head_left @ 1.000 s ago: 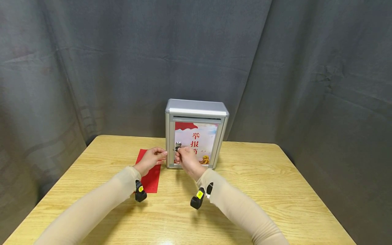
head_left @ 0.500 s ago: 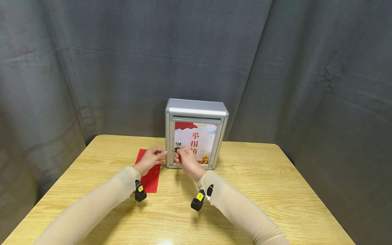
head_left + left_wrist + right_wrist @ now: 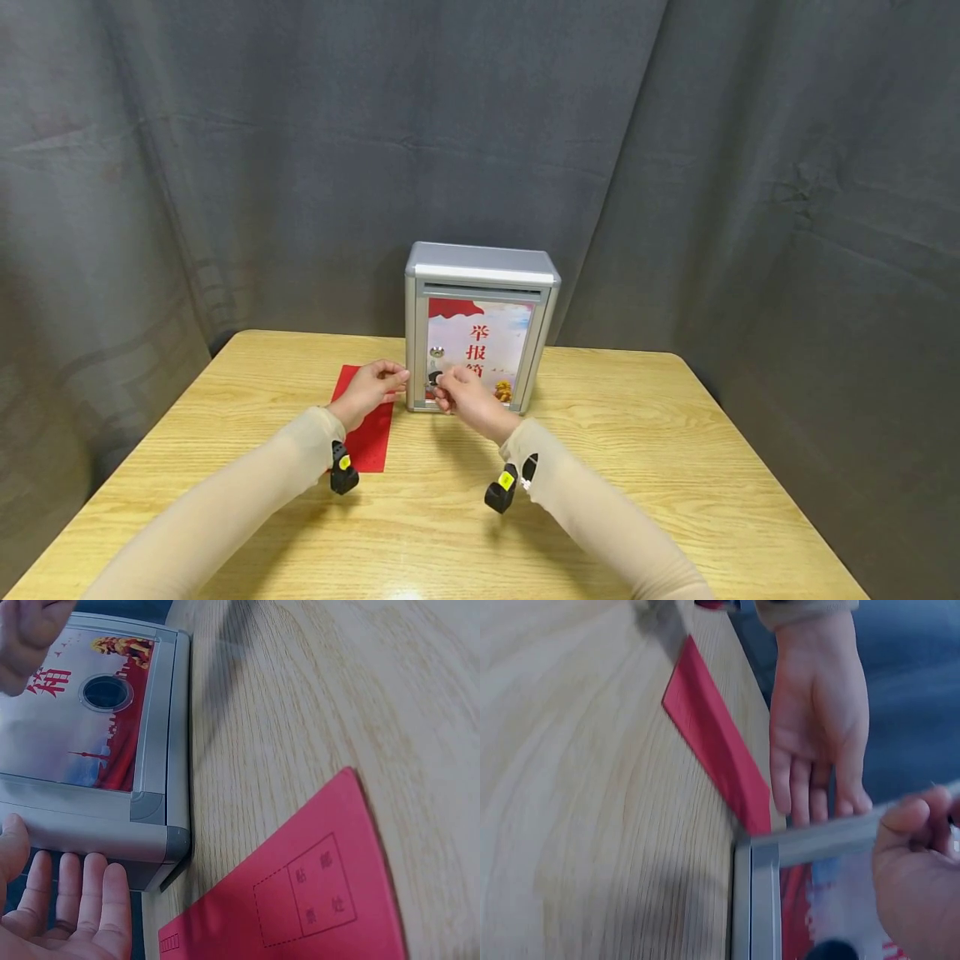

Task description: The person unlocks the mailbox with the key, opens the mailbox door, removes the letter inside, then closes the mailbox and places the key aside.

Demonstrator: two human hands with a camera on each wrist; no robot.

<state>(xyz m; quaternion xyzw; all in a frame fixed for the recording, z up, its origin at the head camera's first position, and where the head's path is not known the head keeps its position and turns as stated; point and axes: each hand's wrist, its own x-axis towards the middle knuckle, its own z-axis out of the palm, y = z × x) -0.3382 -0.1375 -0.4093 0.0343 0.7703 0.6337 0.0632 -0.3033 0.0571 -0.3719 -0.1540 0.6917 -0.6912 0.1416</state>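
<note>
A silver metal box (image 3: pixel 480 271) with a top slot and a printed front panel stands upright on the table. A round silver lock (image 3: pixel 437 352) sits at the panel's left side. Just below it, my right hand (image 3: pixel 471 402) pinches what looks like a small black-headed key (image 3: pixel 433 378), apart from the lock. My left hand (image 3: pixel 369 392) is at the box's left side, fingers fairly straight and thumb by the front edge; in the left wrist view its fingertips (image 3: pixel 94 874) reach the side wall. In the right wrist view, my right hand (image 3: pixel 922 881) partly hides the panel.
A red envelope (image 3: pixel 372 437) lies on the wooden table (image 3: pixel 637 467), left of the box and partly under my left forearm. A dark round window (image 3: pixel 106 693) shows low on the panel. Grey curtains (image 3: pixel 337 167) hang behind the table and at both sides.
My right hand has shifted slightly down and right, and the black-headed piece has moved lower, away from the lock. My left hand, the box and the envelope have stayed put.
</note>
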